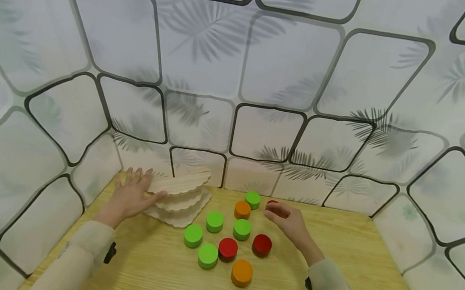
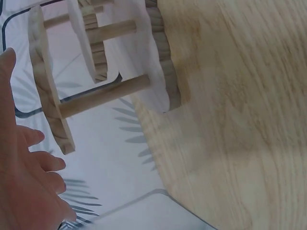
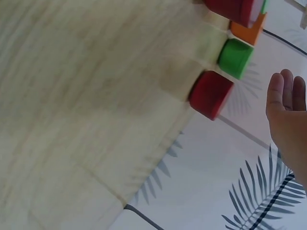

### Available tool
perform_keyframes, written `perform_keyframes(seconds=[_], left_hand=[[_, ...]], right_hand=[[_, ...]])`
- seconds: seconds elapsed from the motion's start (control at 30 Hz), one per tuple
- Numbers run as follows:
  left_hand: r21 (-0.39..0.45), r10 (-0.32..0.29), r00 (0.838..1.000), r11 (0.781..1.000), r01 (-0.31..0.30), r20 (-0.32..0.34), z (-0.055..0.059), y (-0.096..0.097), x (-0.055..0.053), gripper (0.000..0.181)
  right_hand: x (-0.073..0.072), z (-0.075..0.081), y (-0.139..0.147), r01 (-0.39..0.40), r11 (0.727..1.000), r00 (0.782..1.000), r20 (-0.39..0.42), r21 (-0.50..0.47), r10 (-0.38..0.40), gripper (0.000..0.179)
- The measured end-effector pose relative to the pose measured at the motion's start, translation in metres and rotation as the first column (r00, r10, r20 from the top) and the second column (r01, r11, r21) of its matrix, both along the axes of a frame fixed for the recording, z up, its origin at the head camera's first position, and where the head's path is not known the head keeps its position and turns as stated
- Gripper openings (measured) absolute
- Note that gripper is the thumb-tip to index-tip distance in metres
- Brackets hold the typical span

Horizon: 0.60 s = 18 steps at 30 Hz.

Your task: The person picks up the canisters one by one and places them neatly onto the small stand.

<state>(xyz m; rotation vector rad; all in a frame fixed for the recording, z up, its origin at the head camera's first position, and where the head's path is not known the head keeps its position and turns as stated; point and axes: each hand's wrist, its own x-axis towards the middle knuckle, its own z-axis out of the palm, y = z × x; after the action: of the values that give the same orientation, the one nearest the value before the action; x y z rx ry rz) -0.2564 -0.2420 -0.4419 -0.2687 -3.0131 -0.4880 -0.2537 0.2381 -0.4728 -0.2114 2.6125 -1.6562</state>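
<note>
My left hand (image 1: 130, 197), fingers straight and spread, lies at the left side of a wooden three-tier stand (image 1: 184, 184). Its thumb overlaps the top tier in the head view. Round wooden posts (image 2: 105, 97) join the scalloped tiers in the left wrist view. Over toward the back right, my right hand (image 1: 292, 222) hovers with loosely bent fingers and nothing between them. Just beyond its fingertips is a red cylinder (image 3: 211, 95), mostly hidden behind the hand in the head view. A green cylinder (image 1: 252, 200) and an orange cylinder (image 1: 242, 210) stand left of that hand.
Several more green, red and orange cylinders stand apart on the wooden table (image 1: 145, 265), among them a near orange one (image 1: 242, 273) and a red one (image 1: 262, 245). A patterned curtain (image 1: 274, 134) encloses the back and both sides.
</note>
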Motion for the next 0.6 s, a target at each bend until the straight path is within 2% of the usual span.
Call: perform_keyframes(seconds=[0.2, 0.6], left_hand=[[-0.011, 0.007, 1.0, 1.0, -0.007, -0.027, -0.008, -0.007, 0.001, 0.102], [-0.023, 0.01, 1.0, 1.0, -0.011, -0.01, -0.017, -0.015, -0.001, 0.109]], right_hand=[[0.008, -0.013, 0.005, -0.016, 1.0, 1.0, 0.024, -0.014, 0.016, 0.044], [0.025, -0.033, 0.013, -0.025, 0.999, 0.996, 0.085, -0.025, 0.027, 0.049]])
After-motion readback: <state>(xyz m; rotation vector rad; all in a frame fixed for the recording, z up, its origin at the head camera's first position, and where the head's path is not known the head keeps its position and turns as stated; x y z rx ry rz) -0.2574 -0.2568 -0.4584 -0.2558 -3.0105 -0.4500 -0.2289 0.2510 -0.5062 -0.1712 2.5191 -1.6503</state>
